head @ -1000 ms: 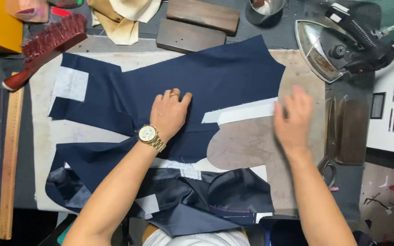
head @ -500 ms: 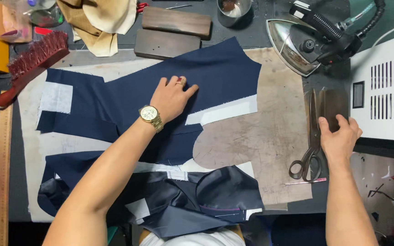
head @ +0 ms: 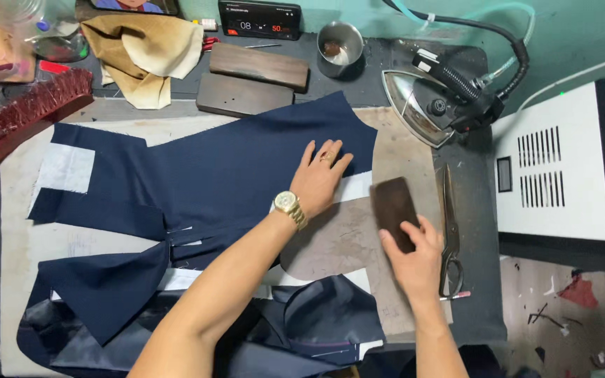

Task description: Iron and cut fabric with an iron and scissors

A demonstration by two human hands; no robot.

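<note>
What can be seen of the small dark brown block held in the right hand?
The dark brown rectangular block looks like wood, with rounded corners and a matt, worn top face. The right hand grips its near end, fingers wrapped over the lower edge. It lies roughly flat, tilted slightly leftward, over the grey-brown pressing pad, just right of the white strip at the navy fabric's edge. The long scissors lie close on its right, apart from it. Its underside is hidden.
</note>
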